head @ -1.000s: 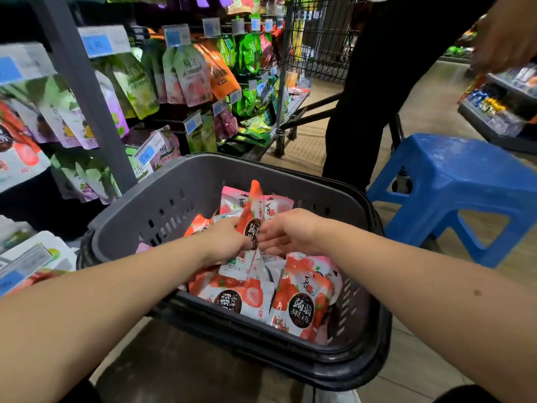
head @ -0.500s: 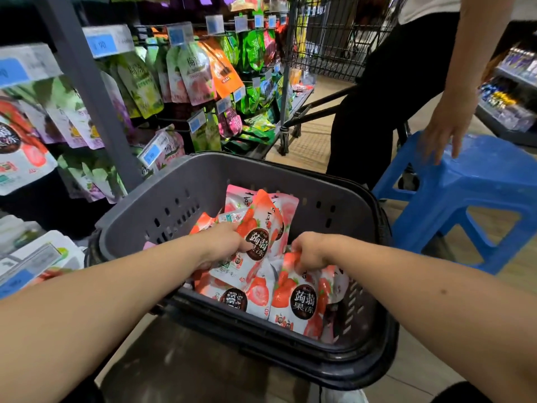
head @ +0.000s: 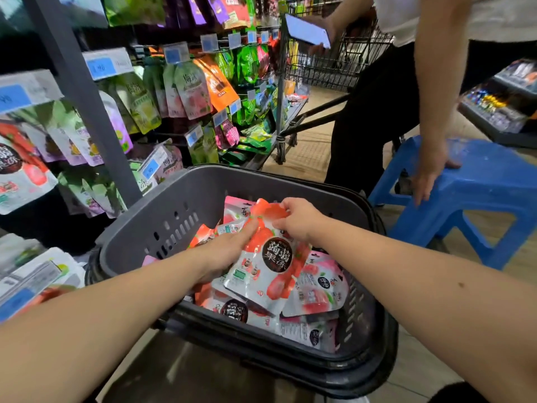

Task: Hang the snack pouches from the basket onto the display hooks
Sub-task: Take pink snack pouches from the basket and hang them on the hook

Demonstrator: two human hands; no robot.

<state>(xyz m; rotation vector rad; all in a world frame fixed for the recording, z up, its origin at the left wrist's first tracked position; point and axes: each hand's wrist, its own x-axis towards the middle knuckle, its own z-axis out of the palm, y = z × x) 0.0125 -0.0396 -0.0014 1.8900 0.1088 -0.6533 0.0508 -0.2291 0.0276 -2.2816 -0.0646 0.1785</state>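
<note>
Holding one red pouch over one basket: left hand beneath, right hand pinching top.

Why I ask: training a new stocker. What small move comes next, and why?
Probably lift the top pouch up out of the basket: the right hand pinches its top edge, the left hand holds its side, and it rests on the other pouches.
</note>
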